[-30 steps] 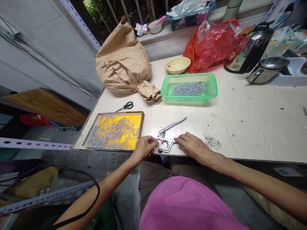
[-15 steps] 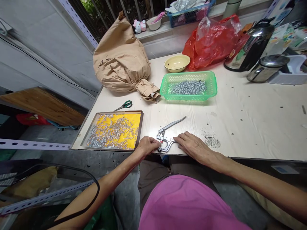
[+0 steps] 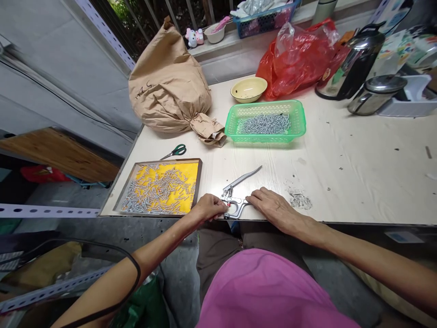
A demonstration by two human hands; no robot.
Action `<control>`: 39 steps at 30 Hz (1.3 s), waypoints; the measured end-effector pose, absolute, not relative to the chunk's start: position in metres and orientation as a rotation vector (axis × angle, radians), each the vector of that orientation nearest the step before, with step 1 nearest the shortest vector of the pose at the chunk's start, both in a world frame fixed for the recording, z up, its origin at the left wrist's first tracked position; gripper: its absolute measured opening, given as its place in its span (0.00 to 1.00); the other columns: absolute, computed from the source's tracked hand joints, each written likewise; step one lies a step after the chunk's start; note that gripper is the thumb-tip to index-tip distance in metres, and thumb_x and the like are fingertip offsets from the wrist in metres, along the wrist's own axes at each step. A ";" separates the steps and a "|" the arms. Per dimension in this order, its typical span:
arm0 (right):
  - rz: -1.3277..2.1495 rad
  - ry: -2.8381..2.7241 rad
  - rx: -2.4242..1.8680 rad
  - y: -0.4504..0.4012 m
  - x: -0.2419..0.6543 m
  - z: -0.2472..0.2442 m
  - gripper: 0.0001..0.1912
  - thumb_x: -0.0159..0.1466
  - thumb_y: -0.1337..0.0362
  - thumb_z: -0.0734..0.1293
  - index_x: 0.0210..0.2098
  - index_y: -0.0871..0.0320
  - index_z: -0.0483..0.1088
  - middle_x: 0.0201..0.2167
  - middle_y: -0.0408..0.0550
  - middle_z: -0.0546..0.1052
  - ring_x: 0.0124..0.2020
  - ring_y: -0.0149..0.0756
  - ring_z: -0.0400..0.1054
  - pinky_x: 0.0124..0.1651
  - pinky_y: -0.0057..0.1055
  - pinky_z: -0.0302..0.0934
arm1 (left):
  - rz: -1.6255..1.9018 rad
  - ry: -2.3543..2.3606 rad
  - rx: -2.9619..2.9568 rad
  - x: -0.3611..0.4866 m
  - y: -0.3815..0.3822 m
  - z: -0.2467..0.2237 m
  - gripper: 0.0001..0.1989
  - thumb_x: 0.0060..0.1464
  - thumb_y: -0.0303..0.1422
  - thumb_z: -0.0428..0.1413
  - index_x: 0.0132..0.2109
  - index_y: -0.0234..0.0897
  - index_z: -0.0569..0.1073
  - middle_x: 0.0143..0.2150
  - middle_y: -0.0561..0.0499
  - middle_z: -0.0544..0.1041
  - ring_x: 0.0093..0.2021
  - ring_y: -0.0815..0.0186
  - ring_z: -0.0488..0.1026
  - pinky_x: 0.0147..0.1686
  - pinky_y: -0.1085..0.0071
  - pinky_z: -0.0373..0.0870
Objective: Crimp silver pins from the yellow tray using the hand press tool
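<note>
Metal hand-press pliers (image 3: 243, 177) lie at the table's front edge, their upper handle raised and spread from the lower one. A spring and a small red part show by the jaw. My right hand (image 3: 273, 206) rests on the table with its fingers closed over the end of the lower handle. At the jaw, the fingertips of my left hand (image 3: 210, 207) are pinched together; whatever they hold is too small to make out. Left of that hand stands a shallow tray (image 3: 199, 184) with a yellow bottom, strewn with many small metal pins (image 3: 165, 184).
Behind the pliers is a green basket (image 3: 266, 138) of similar metal pieces. Scissors (image 3: 178, 150) lie behind the tray. Farther back are a tied brown paper sack (image 3: 170, 86), a cream bowl (image 3: 248, 89), a red plastic bag (image 3: 297, 64) and a kettle (image 3: 355, 64).
The whole view has shifted slightly to the left. Both hands keep their places at the pliers, with the left fingertips still at the jaw.
</note>
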State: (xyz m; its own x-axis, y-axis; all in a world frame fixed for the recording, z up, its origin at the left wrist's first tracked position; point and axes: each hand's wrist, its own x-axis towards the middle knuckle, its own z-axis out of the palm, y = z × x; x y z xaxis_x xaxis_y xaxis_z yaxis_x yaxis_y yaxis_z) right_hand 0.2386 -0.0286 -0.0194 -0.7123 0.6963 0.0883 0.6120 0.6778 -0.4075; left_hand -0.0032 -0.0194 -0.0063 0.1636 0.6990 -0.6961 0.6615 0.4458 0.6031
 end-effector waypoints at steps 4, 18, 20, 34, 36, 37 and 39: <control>0.531 -2.650 -1.077 -0.029 0.236 -0.019 0.11 0.65 0.72 0.57 0.44 0.57 0.66 0.38 0.50 0.69 0.40 0.37 0.59 0.41 0.33 0.57 | 0.027 1.531 1.280 -0.003 -0.020 -0.003 0.16 0.45 0.43 0.55 0.22 0.34 0.66 0.14 0.58 0.64 0.13 0.76 0.57 0.14 0.79 0.54; 0.352 -2.581 -1.161 0.006 0.237 -0.014 0.12 0.68 0.63 0.56 0.47 0.57 0.67 0.44 0.53 0.69 0.41 0.40 0.60 0.37 0.33 0.55 | 0.005 1.569 1.186 0.002 -0.020 -0.001 0.13 0.47 0.38 0.57 0.24 0.33 0.68 0.14 0.58 0.66 0.12 0.76 0.61 0.15 0.79 0.63; 0.189 -2.615 -1.248 0.025 0.233 -0.013 0.13 0.66 0.66 0.58 0.49 0.57 0.66 0.46 0.55 0.68 0.43 0.43 0.58 0.37 0.35 0.53 | 0.018 1.570 1.185 0.002 -0.020 0.000 0.13 0.47 0.38 0.57 0.23 0.33 0.67 0.14 0.58 0.66 0.12 0.76 0.61 0.15 0.79 0.63; -0.022 -2.802 -1.096 0.092 0.251 -0.030 0.13 0.67 0.69 0.54 0.37 0.56 0.70 0.35 0.50 0.73 0.38 0.39 0.59 0.44 0.37 0.45 | 0.062 1.566 1.272 0.003 -0.026 -0.008 0.11 0.48 0.38 0.57 0.29 0.33 0.70 0.15 0.58 0.66 0.14 0.73 0.66 0.14 0.80 0.64; -0.017 -2.784 -1.140 0.096 0.253 -0.030 0.14 0.67 0.69 0.54 0.37 0.56 0.70 0.34 0.50 0.73 0.38 0.39 0.59 0.44 0.37 0.45 | 0.081 1.595 1.252 0.006 -0.028 -0.007 0.11 0.49 0.37 0.57 0.29 0.33 0.70 0.14 0.59 0.65 0.14 0.73 0.66 0.14 0.80 0.64; -0.010 -2.764 -1.151 0.095 0.254 -0.031 0.14 0.68 0.68 0.54 0.38 0.55 0.70 0.35 0.50 0.72 0.39 0.40 0.59 0.44 0.37 0.46 | 0.100 1.608 1.231 0.007 -0.030 -0.006 0.11 0.49 0.37 0.57 0.28 0.33 0.70 0.14 0.59 0.65 0.14 0.74 0.66 0.14 0.80 0.64; 0.018 -2.730 -1.129 0.090 0.254 -0.032 0.14 0.68 0.66 0.54 0.43 0.54 0.70 0.39 0.51 0.72 0.41 0.41 0.59 0.43 0.37 0.47 | 0.158 1.619 1.187 0.008 -0.033 -0.006 0.11 0.49 0.37 0.57 0.28 0.33 0.69 0.15 0.59 0.65 0.14 0.75 0.65 0.15 0.80 0.65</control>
State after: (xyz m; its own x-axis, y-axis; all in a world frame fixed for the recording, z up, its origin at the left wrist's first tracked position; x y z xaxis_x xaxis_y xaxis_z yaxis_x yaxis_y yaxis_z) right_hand 0.2539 0.0897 -0.0322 -0.6931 0.7012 0.1673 0.6989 0.7105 -0.0824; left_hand 0.0078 -0.0325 -0.0056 0.0681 0.7478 -0.6605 0.6059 0.4950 0.6228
